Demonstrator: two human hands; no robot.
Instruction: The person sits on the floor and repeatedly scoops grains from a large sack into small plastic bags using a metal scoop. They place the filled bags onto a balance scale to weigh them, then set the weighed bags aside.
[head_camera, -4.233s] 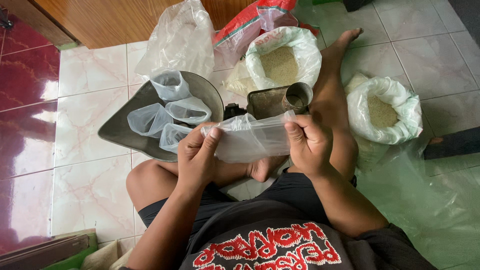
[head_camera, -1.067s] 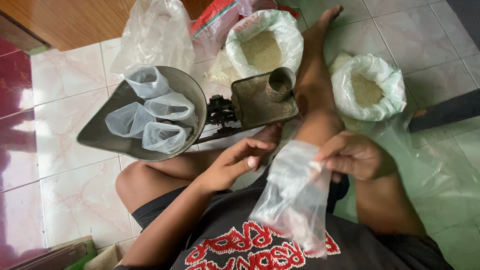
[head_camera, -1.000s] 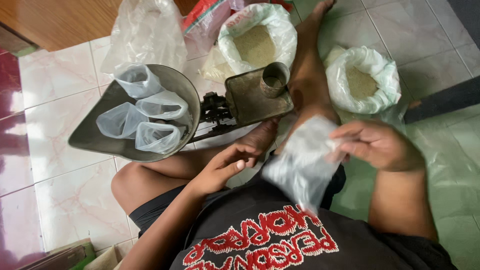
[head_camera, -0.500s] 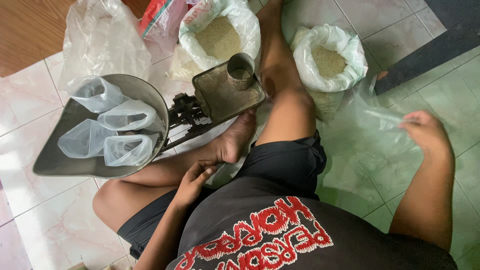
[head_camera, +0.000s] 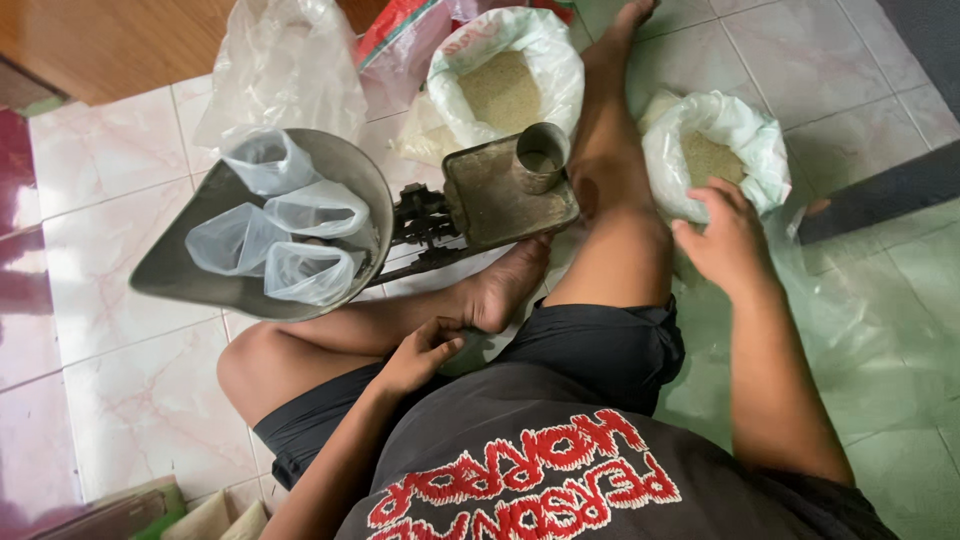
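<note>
R hand (head_camera: 728, 238) lay w/ fingers spread and loose, gripping nothing, on the rim of the small white grain sack (head_camera: 712, 150) by the outstretched leg (head_camera: 615, 190) on the tiled floor (head_camera: 110, 200). L hand (head_camera: 420, 350) rested half-curled on the folded leg, holding nothing, just beside the foot (head_camera: 505, 285). Balance scale (head_camera: 420, 215) stood near the floor's wooden edge: its pan (head_camera: 345, 170) held four clear bags (head_camera: 290, 235), its flat plate (head_camera: 490, 195) a metal cup (head_camera: 540, 155), w/ a larger grain sack (head_camera: 505, 75) behind.

Four bags (head_camera: 300, 225) lie in the pan (head_camera: 180, 275), left of the tray (head_camera: 495, 195).
</note>
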